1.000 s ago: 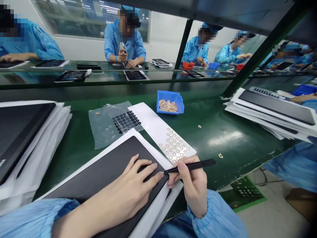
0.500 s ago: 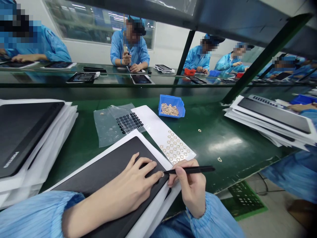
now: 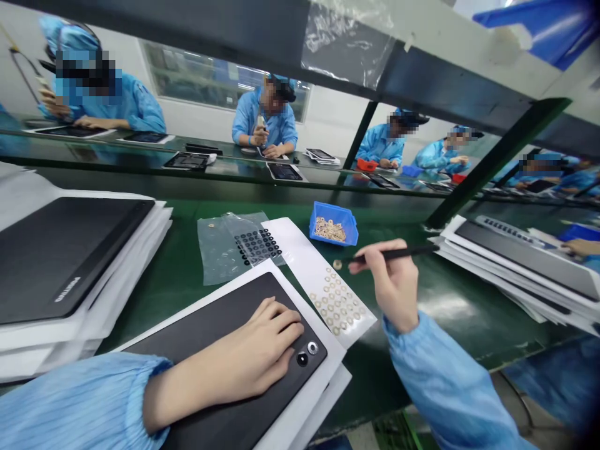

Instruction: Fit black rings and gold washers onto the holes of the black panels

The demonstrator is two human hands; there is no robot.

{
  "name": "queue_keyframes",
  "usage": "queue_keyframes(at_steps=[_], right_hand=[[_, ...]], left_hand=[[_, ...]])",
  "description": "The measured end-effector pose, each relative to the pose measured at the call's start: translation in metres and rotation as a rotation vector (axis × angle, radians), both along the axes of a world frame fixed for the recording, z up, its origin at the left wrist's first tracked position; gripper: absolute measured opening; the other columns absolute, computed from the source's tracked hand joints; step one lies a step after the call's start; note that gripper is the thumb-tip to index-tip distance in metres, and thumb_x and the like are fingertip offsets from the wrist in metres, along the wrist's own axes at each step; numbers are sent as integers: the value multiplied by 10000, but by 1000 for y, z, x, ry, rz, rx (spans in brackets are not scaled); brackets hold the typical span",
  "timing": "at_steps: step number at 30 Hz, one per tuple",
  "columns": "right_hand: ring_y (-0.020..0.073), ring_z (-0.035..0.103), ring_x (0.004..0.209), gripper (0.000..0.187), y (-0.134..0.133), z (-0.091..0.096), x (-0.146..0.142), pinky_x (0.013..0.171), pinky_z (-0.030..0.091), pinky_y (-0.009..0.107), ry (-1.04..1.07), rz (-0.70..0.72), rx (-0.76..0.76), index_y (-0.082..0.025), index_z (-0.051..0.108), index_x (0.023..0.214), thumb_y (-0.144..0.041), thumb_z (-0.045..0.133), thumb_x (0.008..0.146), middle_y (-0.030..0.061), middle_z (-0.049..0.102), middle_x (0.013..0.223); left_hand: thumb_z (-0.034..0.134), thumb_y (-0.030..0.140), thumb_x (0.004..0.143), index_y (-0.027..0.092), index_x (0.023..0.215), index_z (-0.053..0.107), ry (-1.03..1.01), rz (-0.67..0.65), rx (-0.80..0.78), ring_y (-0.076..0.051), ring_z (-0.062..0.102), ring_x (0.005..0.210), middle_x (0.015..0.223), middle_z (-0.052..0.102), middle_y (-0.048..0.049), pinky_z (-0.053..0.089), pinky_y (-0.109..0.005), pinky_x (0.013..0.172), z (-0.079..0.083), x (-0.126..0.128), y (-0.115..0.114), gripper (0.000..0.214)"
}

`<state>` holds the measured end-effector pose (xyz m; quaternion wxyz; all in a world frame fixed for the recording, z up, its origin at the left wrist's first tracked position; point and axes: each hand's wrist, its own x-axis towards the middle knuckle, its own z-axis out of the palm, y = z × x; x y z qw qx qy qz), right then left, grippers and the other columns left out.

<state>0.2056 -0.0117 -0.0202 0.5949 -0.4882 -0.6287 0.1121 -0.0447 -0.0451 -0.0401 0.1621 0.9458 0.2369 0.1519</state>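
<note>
A black tablet [image 3: 220,325] lies back side up on white paper sheets in front of me. My left hand [image 3: 255,350] rests on it, fingers lying over its surface. Beside the fingertips, near the tablet's corner, are two round camera lenses [image 3: 307,353], one with a bright rim and one dark. My right hand [image 3: 394,281] is closed on black tweezers [image 3: 405,252], raised over the bench to the right. At the tweezers' tip is a small tan ring [image 3: 337,265], just above a white sheet [image 3: 300,256] with rows of similar rings.
A blue bin [image 3: 334,224] holds loose rings. Clear plastic film [image 3: 216,250] with black rings lies left of the sheet. Stacks of tablets and paper stand at the left [image 3: 84,250] and right [image 3: 525,262]. Co-workers [image 3: 267,119] sit across the bench under a shelf [image 3: 262,44].
My right hand has moved the tweezers up and away from the tablet's corner to above the sheet. A ring is now at their tip. My left fingers have drawn back from the lenses.
</note>
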Motion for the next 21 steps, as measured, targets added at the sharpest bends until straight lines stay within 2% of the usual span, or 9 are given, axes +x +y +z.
queue_keyframes(at_steps=[3, 5, 7, 11, 13, 15, 17, 19, 21], right_hand=[[209, 679, 739, 232, 72, 9, 17, 718, 549, 363, -101, -78, 49, -192, 497, 921, -425, 494, 913, 95, 656, 902], [225, 661, 729, 261, 108, 7, 24, 722, 528, 378, -205, -93, -28, -194, 493, 864, -454, 516, 873, 103, 661, 844], [219, 627, 642, 267, 128, 6, 27, 689, 505, 382, -246, -79, -66, -205, 483, 792, -461, 541, 841, 93, 660, 747], [185, 595, 634, 235, 126, 19, 21, 690, 468, 336, -297, -21, -98, -223, 459, 795, -433, 426, 894, 92, 673, 776], [171, 596, 683, 223, 116, 28, 4, 705, 452, 307, -343, 38, -119, -222, 460, 824, -391, 355, 925, 81, 665, 818], [157, 573, 691, 203, 110, 32, -23, 697, 428, 284, -412, 117, -146, -216, 485, 799, -333, 372, 920, 51, 641, 794], [148, 540, 663, 162, 110, 26, -55, 664, 404, 263, -485, 220, -180, -207, 509, 709, -273, 496, 857, 11, 606, 707], [135, 505, 588, 182, 113, 13, -85, 603, 382, 249, -533, 328, -226, -199, 509, 628, -235, 587, 789, -22, 561, 604], [129, 481, 531, 237, 115, -3, -108, 549, 359, 244, -554, 414, -275, -194, 490, 570, -241, 628, 758, -35, 517, 534]], left_hand=[[452, 109, 909, 162, 1059, 554, -13, 25, 28, -224, 503, 1049, 1131, 590, -74, 417, -371, 972, 1, 0, -1, 189], [482, 131, 897, 171, 1028, 563, -32, 27, 63, -226, 522, 1034, 1106, 608, -67, 419, -365, 977, 1, 0, -4, 159], [498, 152, 893, 181, 1003, 570, -51, 34, 102, -216, 544, 1009, 1070, 626, -54, 422, -338, 989, 2, 1, -7, 134], [540, 157, 866, 219, 987, 585, -71, 123, 134, -182, 560, 997, 1042, 635, -11, 434, -248, 972, 8, 0, -1, 144], [507, 141, 870, 210, 983, 595, -78, 255, 117, -194, 548, 1036, 1071, 621, -26, 419, -270, 982, 12, -12, 16, 159], [456, 135, 878, 162, 930, 604, -75, 476, 81, -248, 541, 1063, 1053, 615, -89, 401, -369, 993, 16, -35, 42, 159], [521, 157, 831, 135, 761, 586, -48, 718, 10, -318, 575, 1001, 903, 629, -145, 438, -439, 904, 18, -65, 70, 98], [658, 247, 765, 173, 558, 503, -1, 865, -102, -327, 625, 868, 662, 601, -107, 476, -386, 783, 19, -94, 92, 269], [756, 334, 696, 191, 453, 426, 33, 942, -227, -275, 642, 698, 495, 520, -43, 475, -317, 664, 18, -113, 104, 434]])
